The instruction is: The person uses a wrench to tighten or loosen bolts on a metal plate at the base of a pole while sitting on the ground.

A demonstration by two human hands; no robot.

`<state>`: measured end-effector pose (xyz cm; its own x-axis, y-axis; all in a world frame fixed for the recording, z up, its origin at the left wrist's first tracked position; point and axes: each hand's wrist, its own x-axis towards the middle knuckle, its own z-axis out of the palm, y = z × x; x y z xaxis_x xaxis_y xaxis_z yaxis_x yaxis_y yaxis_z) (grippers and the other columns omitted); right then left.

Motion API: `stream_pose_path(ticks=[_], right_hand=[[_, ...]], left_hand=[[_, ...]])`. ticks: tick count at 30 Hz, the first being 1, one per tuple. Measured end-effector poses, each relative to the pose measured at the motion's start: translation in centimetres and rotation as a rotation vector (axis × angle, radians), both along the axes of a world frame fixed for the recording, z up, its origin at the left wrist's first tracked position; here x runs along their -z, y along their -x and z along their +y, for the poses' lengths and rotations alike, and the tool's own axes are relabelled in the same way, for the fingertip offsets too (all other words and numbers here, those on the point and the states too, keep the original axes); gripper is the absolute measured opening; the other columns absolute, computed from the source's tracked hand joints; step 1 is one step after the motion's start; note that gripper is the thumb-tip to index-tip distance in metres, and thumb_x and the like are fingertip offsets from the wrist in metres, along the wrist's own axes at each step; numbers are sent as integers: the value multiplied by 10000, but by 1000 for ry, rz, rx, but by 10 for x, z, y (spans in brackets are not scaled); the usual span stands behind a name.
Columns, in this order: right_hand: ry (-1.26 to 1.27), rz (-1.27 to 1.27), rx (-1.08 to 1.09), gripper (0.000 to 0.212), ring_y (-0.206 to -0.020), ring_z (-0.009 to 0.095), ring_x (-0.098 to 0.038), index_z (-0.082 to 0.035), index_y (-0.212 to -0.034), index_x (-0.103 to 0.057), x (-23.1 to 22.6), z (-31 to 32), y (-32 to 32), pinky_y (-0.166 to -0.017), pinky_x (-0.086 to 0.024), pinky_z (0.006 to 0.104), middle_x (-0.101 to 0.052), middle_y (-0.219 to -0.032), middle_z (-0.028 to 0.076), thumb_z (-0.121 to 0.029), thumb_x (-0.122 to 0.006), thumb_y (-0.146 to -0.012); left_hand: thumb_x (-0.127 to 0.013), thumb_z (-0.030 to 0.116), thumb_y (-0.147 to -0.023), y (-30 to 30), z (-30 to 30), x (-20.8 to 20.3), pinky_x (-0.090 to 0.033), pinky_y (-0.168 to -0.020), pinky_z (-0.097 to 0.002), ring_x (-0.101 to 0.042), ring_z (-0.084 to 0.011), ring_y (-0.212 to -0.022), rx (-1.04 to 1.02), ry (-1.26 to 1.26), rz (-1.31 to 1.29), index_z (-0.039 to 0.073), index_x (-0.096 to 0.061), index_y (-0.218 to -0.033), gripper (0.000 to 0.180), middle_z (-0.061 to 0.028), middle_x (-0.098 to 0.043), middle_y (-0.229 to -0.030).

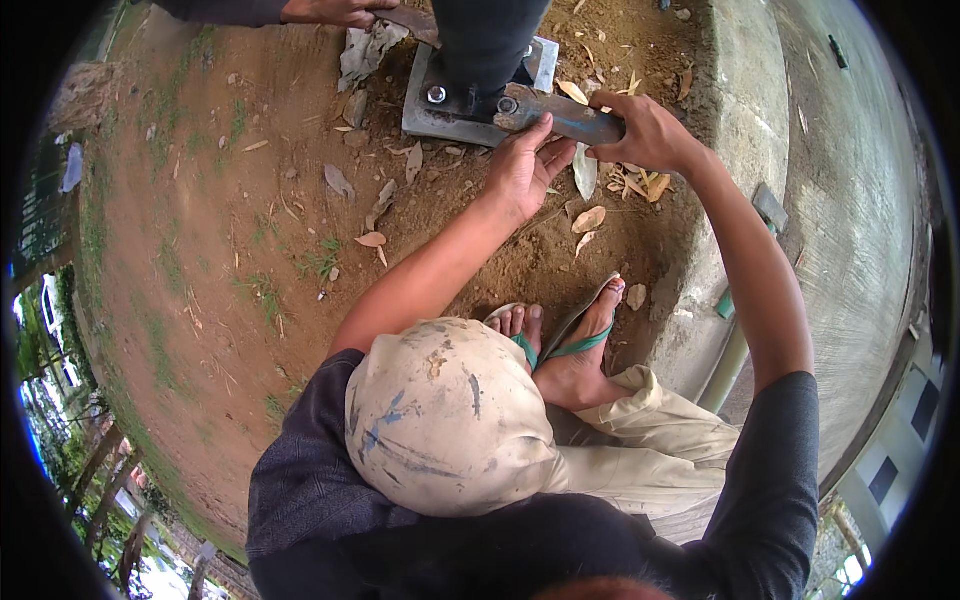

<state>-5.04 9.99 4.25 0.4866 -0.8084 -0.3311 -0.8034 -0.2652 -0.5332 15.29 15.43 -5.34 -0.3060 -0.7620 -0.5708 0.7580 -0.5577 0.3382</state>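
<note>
A flat, worn wrench (572, 118) with bluish marks has its head at a bolt (508, 104) on the base of a dark post (487, 40). My right hand (640, 135) is closed around the wrench's outer end. Below the wrench is my left hand (525, 170), its thumb at the tool's lower edge and its fingers stretched out and apart. The post stands on a grey metal base plate (425, 122). A second bolt (436, 95) shows at the plate's left side.
At the top, another person's hand (335, 12) holds a flat metal tool (410, 20) beside the post. A concrete curb (725, 150) runs along the right. On it lies a grey metal head (770, 207), near a greenish pipe (725, 372). Dry leaves (588, 220) dot the soil.
</note>
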Motion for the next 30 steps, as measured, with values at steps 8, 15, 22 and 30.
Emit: stream_pose_path(ticks=[8,15,22,30], right_hand=[[-410,-314,862,585,-880,325,-743,58,-1205,-629,38,162,-135,-810,-564,427,-741,-963,233,-326,-800,-798],[-304,-76,637,729,-890,280,-721,97,-1337,-543,26,141,-85,-806,-557,411,-727,-1005,247,-303,-826,-797],[-168,94,268,652,-852,315,-728,35,-1253,-625,1,43,-33,-800,-552,429,-726,-916,240,-286,-838,-727],[-102,109,45,636,-850,332,-746,2,-1252,-661,0,-12,-6,-795,-563,439,-751,-942,225,-271,-831,-703]], left_hand=[[-655,337,-1027,-39,38,-6,-599,-882,-360,-754,-210,-941,118,30,-288,-4,-671,-1172,370,-160,-772,-1067],[-632,297,-1042,-40,54,7,-559,-1002,-398,-699,-211,-1130,278,86,-164,-1,-635,-1279,381,-144,-722,-1226],[-627,222,-1051,-13,12,5,-508,-1106,-430,-643,-232,-1219,100,59,153,29,-610,-1247,275,-119,-670,-1269],[-574,217,-1078,4,1,-3,-489,-1140,-422,-624,-232,-1252,40,39,218,11,-554,-1289,295,-128,-654,-1290]])
